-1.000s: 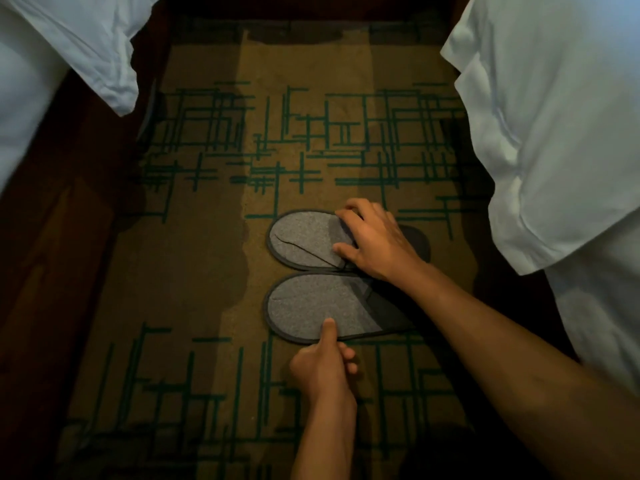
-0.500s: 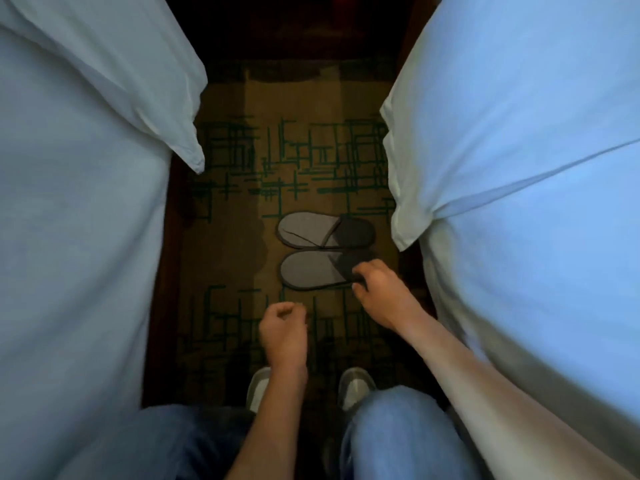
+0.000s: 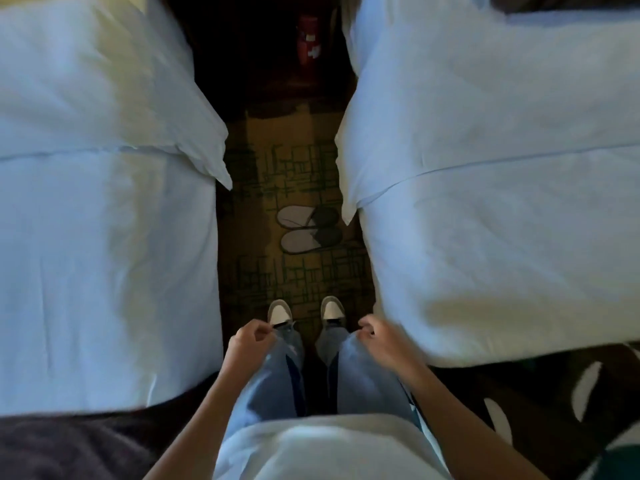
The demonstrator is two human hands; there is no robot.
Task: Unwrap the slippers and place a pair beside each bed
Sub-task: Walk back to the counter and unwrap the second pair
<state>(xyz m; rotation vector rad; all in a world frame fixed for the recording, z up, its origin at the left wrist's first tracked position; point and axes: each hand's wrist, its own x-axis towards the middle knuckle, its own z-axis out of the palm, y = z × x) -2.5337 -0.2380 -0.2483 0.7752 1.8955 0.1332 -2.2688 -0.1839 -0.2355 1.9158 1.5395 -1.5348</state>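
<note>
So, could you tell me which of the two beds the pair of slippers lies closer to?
The right bed; the slippers lie by its edge, well apart from the left bed.

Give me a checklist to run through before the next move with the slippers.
1. Slipper pair set side by side on the carpet: ok.
2. Pair lies next to the right bed: ok.
3. Pair beside the left bed: not ok, none in view.
4. Left hand free: ok, holds nothing.
5. Right hand free: ok.
6. Second pair within reach: cannot tell.

Grey slippers [image 3: 309, 229] on tan carpet [image 3: 256, 244] with green line pattern.
</note>
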